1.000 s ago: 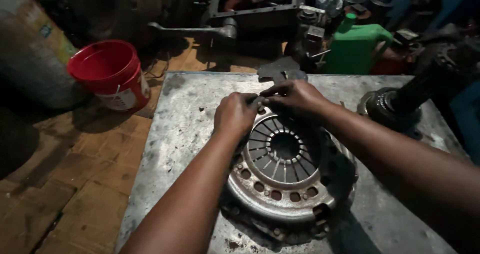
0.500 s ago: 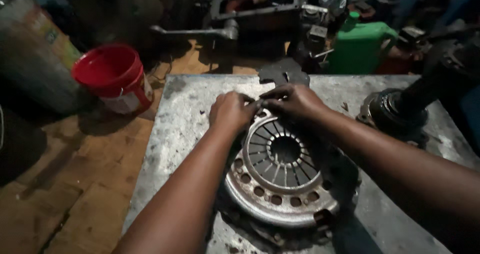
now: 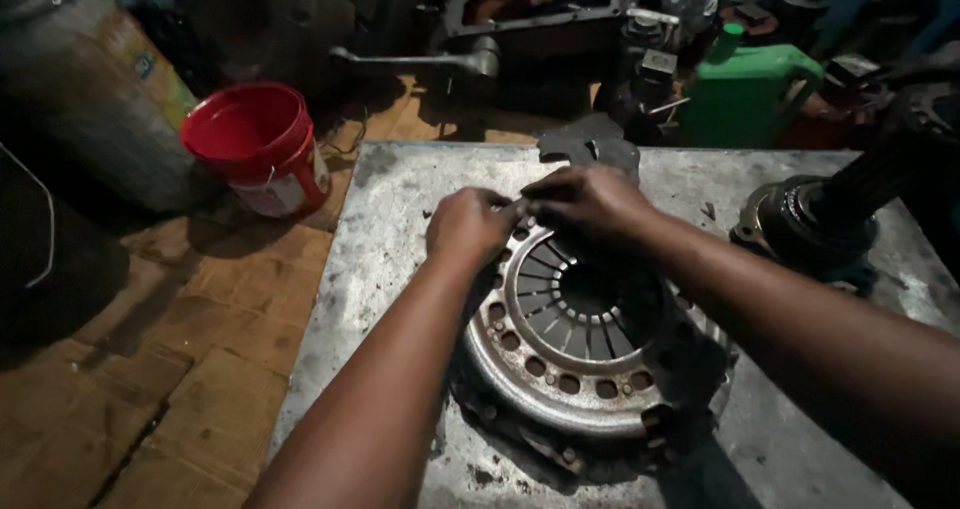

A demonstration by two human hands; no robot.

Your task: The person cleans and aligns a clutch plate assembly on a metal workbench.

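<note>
not much has changed over the last second: my left hand (image 3: pixel 468 227) and right hand (image 3: pixel 590 204) are still bunched together at the far rim of the clutch pressure plate (image 3: pixel 585 344), fingertips almost meeting, just as they were a moment ago. the view has drifted a little, so the plate now sits slightly lower and more central, but the plate itself has not shifted on the tabletop (image 3: pixel 390 219). i read that as fine, fiddly work on one spot of the rim that is still going on, not yet finished.

as for each grip: both hands are curled with the fingers pinched close, and they seem to be working some small part at the rim between them, but it is hidden under the knuckles, so i cannot tell what either one actually has hold of.

the plate lies flat near the middle of the grey, stained metal tabletop. it is a round, worn steel disc with a ring of holes around its face, radial spring fingers running in to a dark open centre, and a darker, grimy housing showing beneath its near edge.

off the tabletop, a red bucket (image 3: pixel 255 144) stands on the wooden floor to the left, and a green jerrycan (image 3: pixel 745 94) sits beyond the far edge.
</note>
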